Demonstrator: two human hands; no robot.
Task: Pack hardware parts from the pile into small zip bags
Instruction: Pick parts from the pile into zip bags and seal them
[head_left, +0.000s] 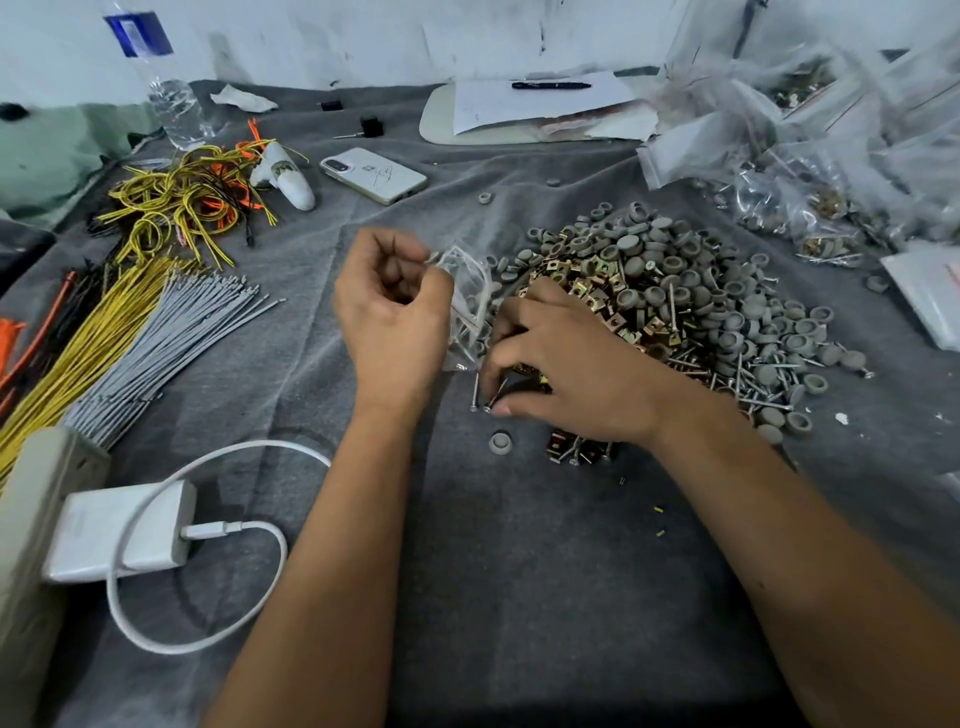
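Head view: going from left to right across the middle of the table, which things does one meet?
Yellow wires → gray cable ties → left hand → small zip bag → right hand → pile of gray caps, gold clips and screws.

Grey cloth (519, 571) spread over the table, creased and dimly lit near. Far behind, a scuffed white wall (363, 36) with dark marks. Pale green surface (47, 156) far left.
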